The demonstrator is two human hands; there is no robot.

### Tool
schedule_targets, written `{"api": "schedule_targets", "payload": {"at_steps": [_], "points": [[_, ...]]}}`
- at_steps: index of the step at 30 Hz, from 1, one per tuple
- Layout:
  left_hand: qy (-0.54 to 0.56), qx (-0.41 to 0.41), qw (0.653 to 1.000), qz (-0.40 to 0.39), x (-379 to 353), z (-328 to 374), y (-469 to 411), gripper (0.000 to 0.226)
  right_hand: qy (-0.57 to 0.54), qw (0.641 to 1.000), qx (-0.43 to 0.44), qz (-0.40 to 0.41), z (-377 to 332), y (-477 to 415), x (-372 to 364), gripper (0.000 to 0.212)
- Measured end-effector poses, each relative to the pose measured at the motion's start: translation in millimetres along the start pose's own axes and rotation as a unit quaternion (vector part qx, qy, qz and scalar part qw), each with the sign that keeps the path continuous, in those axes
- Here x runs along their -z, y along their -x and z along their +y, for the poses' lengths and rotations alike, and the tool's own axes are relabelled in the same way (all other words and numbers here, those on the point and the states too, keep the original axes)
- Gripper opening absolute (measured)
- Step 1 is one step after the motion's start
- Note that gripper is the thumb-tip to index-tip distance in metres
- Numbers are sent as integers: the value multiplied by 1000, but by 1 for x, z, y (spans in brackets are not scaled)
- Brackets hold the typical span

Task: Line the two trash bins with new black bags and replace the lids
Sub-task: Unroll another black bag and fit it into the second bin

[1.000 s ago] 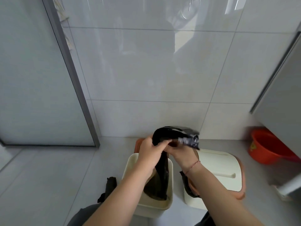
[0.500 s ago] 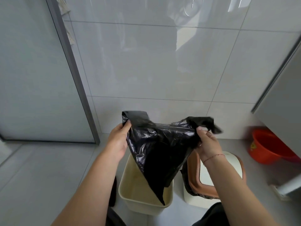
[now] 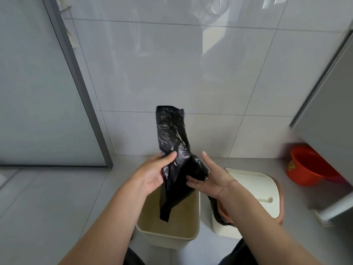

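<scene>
Black bag rises bunched before the tiled wall, its lower tail hanging over the open beige bin. We pinch it with our left hand, thumb across the front, fingers behind. Our right hand lies flat against its other side, fingers straight and spread. Just right sits the second bin, its cream lid on and black plastic showing at the rim. A red basin stands well apart.

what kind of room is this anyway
Likely a home bathroom or utility corner: glossy grey wall tiles, a frosted door in a metal frame, and a red plastic basin on the tiled floor. The left hand holds a black bag over a cream bin.
</scene>
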State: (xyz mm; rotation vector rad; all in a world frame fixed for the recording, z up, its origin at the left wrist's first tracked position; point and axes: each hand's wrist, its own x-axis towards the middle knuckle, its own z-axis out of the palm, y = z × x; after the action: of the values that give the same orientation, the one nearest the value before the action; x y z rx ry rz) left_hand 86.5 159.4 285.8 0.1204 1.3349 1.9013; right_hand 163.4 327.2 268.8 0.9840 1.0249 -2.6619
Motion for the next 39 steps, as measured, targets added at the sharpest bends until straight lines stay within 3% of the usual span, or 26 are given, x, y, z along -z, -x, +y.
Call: {"api": "schedule_targets", "payload": {"at_steps": [6, 9, 11, 13, 17, 20, 25, 29, 31, 33, 35, 39], "points": [[-180, 43, 980, -69, 0, -5, 10, 86, 41, 973, 215, 67, -15, -4, 4, 5], [-232, 46, 949, -207, 19, 8, 21, 90, 37, 958, 279, 48, -28, 2, 8, 17], [-226, 22, 945, -235, 26, 14, 24, 83, 56, 954, 294, 27, -31, 4, 10, 20], [-209, -7, 955, -210, 27, 17, 23, 66, 64, 952, 300, -6, -30, 6, 8, 20], [-161, -45, 982, -85, 21, 11, 13, 37, 89, 941, 317, -73, -26, 10, 4, 11], [-134, -36, 989, -47, 6, 2, 10, 14, 92, 938, 320, -101, -25, 12, 3, 12], [-268, -13, 963, -19, -27, -10, 4, 52, 132, 933, 317, -108, -14, 9, -6, 32], [-136, -41, 990, -10, -32, -26, -10, 27, 110, 938, 309, -113, -1, 8, -18, 36], [-117, -63, 991, 29, -27, -32, -14, 15, 79, 947, 285, -126, -1, 7, -18, 58], [-113, -74, 987, 83, -26, -31, -15, 15, 123, 947, 278, -98, -2, 10, -14, 75], [-73, -89, 986, 120, -24, -25, -18, 16, 249, 923, 290, -54, -2, 12, -10, 66], [-53, -91, 986, 129, -25, -25, -19, 14, 385, 873, 297, -44, 8, 9, -8, 18]]}}
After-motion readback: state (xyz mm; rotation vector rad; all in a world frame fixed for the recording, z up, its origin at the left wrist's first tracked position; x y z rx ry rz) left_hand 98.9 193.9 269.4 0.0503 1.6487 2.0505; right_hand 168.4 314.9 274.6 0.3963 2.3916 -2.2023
